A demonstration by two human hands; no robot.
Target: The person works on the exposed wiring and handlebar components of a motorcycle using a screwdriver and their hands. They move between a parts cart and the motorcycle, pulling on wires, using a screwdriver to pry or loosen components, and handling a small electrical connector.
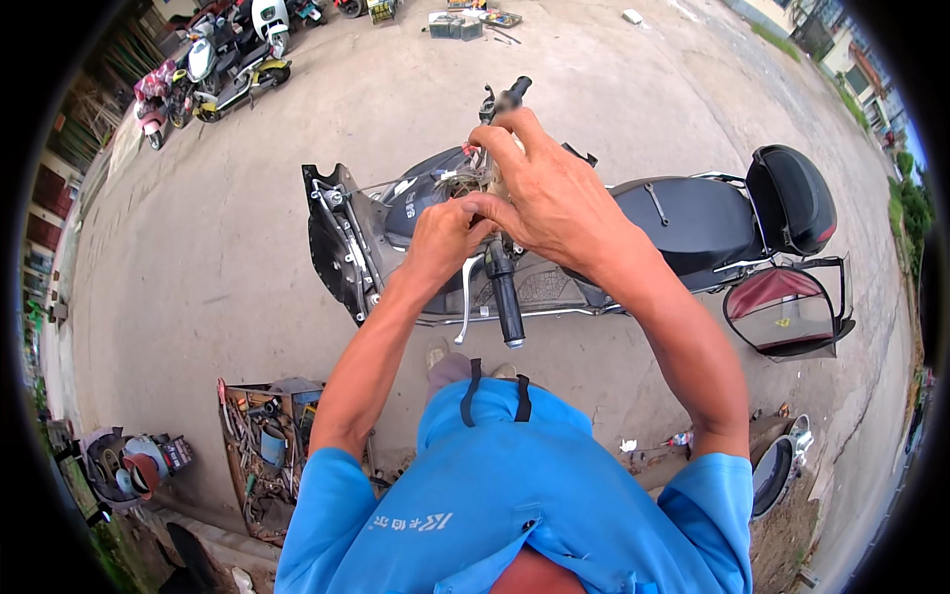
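Observation:
A dark electric scooter (411, 213) stands crosswise before me, its handlebar cover off and wires (463, 183) bared at the middle. My left hand (440, 233) is closed in a pinch over the handlebar's centre. Thumb and fingers of my right hand (549, 188) curl over the same spot, its thumb close against the left fingertips. What the two hold is hidden between them. The near black handlebar grip (508, 309) and silver brake lever (465, 302) point toward me. Beyond my right hand sticks out the far grip (517, 91).
A wrench-like tool (656, 203) lies on the black seat (698, 223), ahead of a rear top box (792, 203). A red-and-black framed piece (782, 312) is beside it. Lower left sits a tool-filled box (277, 436). Parked scooters (228, 69) stand far left.

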